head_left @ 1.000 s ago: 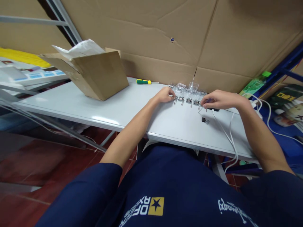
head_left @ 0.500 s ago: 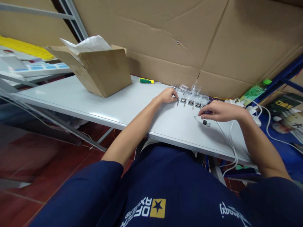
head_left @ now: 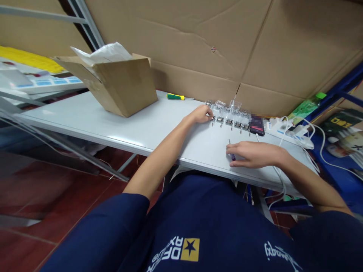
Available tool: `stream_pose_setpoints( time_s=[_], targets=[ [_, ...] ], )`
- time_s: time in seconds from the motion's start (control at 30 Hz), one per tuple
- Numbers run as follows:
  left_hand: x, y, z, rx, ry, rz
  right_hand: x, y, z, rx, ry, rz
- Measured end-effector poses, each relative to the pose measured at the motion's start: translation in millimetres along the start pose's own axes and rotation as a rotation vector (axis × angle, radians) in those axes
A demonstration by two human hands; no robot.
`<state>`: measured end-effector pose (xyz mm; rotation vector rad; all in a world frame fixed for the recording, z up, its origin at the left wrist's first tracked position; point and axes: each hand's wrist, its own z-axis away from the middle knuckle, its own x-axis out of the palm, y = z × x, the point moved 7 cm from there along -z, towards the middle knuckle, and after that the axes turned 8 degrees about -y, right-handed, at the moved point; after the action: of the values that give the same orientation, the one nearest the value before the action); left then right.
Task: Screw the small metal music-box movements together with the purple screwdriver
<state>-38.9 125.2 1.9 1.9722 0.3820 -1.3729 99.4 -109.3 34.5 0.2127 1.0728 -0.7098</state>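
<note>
Light metal fittings (head_left: 229,122) on a white desk (head_left: 85,128), best gripped by their edges, are pinched by left-hand fingers (head_left: 209,113), a purple-handled screwdriver (head_left: 231,151) closed under right-hand fingers (head_left: 241,150).

On the table (head_left: 85,121), a cardboard box (head_left: 127,88) lies left of a screwdriver (head_left: 177,96), metal fittings (head_left: 228,121), then a phone (head_left: 256,125).
</note>
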Motion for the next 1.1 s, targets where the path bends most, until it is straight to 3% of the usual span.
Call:
stream_pose_setpoints(
  time_s=[0.27, 0.73, 1.1],
  targets=[
    [-0.5, -1.8, 0.9, -0.019, 0.018, -0.002, 4.2, -1.6, -2.0, 0.027, -0.057, -0.011],
    [-3.0, -3.0, 0.8, -0.034, 0.041, 0.008, 3.9, 1.3, -1.3, -0.022, -0.045, -0.015],
    [3.1, -5.4, 0.3, -0.044, -0.009, 0.035, 2.7, 3.1, -0.3, -0.012, -0.042, -0.04]
  ],
)
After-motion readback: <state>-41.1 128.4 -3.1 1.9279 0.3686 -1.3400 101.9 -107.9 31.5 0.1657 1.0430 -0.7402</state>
